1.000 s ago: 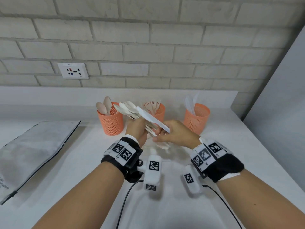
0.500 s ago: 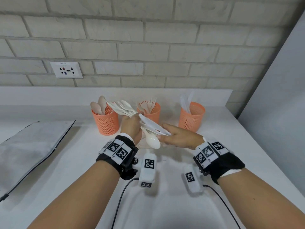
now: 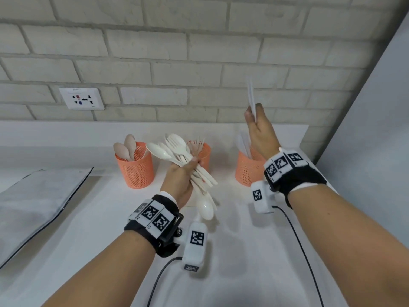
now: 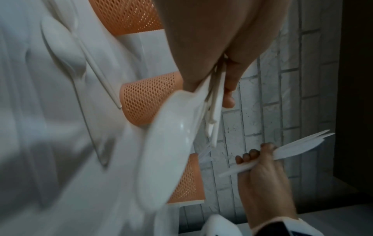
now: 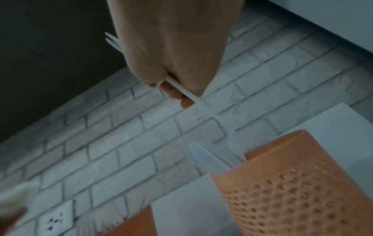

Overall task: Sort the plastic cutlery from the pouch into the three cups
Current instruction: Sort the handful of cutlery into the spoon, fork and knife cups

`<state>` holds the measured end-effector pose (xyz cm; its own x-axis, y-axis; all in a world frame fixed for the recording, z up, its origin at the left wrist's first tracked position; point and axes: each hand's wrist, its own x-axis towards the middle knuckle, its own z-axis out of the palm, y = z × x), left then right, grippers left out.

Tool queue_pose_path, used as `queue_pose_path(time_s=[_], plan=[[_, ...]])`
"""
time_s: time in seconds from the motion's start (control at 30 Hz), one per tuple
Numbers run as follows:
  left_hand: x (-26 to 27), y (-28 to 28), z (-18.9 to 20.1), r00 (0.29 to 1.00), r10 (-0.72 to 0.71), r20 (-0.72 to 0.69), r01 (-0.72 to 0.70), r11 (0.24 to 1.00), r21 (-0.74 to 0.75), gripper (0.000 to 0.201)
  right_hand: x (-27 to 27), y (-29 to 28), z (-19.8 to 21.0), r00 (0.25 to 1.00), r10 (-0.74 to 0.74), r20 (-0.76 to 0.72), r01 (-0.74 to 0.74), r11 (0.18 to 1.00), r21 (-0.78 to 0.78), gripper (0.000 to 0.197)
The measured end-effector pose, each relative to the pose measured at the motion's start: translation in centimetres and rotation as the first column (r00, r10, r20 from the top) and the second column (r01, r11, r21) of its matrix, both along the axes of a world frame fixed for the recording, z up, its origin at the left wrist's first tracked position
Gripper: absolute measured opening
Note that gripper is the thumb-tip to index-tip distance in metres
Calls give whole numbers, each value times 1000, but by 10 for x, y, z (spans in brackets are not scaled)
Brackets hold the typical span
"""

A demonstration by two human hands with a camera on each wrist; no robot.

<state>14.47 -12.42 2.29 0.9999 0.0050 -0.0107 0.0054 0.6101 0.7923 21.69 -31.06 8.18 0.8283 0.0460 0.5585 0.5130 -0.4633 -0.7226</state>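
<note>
Since a moment ago your right hand has left the bundle and risen. At the far left the flat grey pouch (image 3: 37, 200) lies on the white counter (image 3: 232, 251). Right of it, the left orange mesh cup (image 3: 135, 167) holds beige spoons. Your left hand (image 3: 180, 180) grips a mixed bundle of white plastic cutlery (image 3: 188, 165) before the middle orange mesh cup (image 3: 204, 154) of forks. Farther right, your right hand (image 3: 260, 129) pinches white plastic knives (image 3: 251, 96) upright above the right orange mesh cup (image 3: 245, 171) of knives.
</note>
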Motion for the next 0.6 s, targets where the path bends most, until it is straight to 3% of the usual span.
queue_pose_path(time_s=[0.13, 0.27, 0.37, 0.47, 0.53, 0.6], plan=[[-3, 1, 1, 995, -97, 28, 98, 994, -51, 18, 26, -11, -30, 992, -70, -101, 77, 995, 67, 16], [-4, 4, 3, 986, -155, 67, 154, 988, 13, 19, 36, -20, -57, 952, -148, -267, 156, 988, 10, 16], [-2, 4, 1, 986, -157, 55, 155, 987, 44, 18, 39, -20, -56, 925, -160, -345, 170, 985, 1, 30], [0, 4, -2, 988, -153, 29, 151, 987, 61, 16, 33, -18, -47, 959, -214, -185, 214, 977, -17, 44], [1, 2, -4, 987, -157, 15, 155, 984, 84, 13, 22, -11, -36, 965, -257, 48, 257, 966, 17, 39], [1, 0, -6, 989, -150, -1, 149, 983, 109, 10, 7, 2, -25, 971, -174, 166, 173, 985, 23, 25]])
